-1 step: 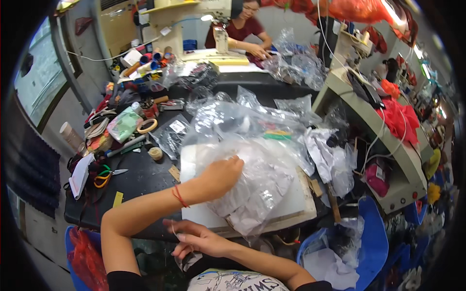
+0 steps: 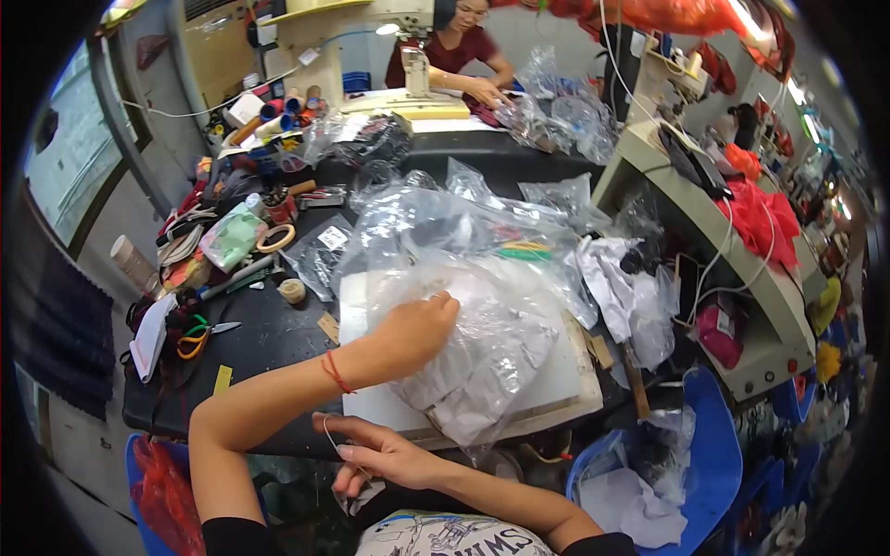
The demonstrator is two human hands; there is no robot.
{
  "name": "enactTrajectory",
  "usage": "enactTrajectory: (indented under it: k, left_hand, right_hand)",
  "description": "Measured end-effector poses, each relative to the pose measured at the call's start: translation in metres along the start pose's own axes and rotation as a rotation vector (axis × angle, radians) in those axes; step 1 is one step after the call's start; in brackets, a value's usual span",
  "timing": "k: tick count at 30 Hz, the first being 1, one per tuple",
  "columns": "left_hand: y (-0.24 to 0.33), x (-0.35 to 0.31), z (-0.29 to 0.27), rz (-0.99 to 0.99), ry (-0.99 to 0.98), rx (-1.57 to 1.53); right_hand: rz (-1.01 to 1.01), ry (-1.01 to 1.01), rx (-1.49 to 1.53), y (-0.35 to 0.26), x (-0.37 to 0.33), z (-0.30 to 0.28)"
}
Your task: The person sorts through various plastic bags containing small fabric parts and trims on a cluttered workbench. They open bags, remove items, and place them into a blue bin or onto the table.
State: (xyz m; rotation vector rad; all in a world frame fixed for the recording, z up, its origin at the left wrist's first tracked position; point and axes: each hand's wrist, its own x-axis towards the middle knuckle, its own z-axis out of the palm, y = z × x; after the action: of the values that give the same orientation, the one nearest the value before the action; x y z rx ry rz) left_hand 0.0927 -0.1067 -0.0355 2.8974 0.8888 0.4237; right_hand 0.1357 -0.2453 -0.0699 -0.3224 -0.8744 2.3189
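My left hand (image 2: 419, 339), a red cord on its wrist, is closed at the upper left of a clear plastic bag (image 2: 482, 357). Crumpled white material shows through the bag, which lies on a white board (image 2: 364, 315). The fingertips point away from me, so the exact grip is partly hidden. Closer to my body, my right hand (image 2: 394, 456) is just off the table's front edge, its fingers curled. A thin pale band or thread (image 2: 330, 435) runs across its fingers near the thumb. A bigger clear bag (image 2: 417, 218) lies behind, with coloured bands (image 2: 524, 250) on it.
On the left are scissors (image 2: 195, 341), a tape roll (image 2: 275, 239) and a notepad (image 2: 151, 335). Blue bins (image 2: 714, 463) stand at both sides below the table. A machine (image 2: 686, 195) rises at right. A person (image 2: 454, 56) works opposite at a sewing machine (image 2: 416, 69).
The whole view has shifted slightly. The right hand's fingers have moved a little, and the pale band across them shows more clearly. The left hand stays closed at the bag.
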Motion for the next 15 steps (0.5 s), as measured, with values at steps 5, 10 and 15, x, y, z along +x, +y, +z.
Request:
enactTrajectory:
  k: [5, 10, 15]
  left_hand:
    - [0.011, 0.003, -0.007, 0.071, 0.036, 0.049]
    - [-0.011, -0.026, 0.005, 0.279, 0.396, -0.134]
    - [0.02, -0.041, -0.018, 0.332, 0.604, -0.472]
  right_hand:
    - [-0.123, 0.365, -0.276, -0.047, -0.076, 0.018]
    - [-0.669, 0.921, -0.352, -0.057, -0.166, -0.007]
    - [-0.793, 1.049, -0.467, -0.042, -0.203, -0.044]
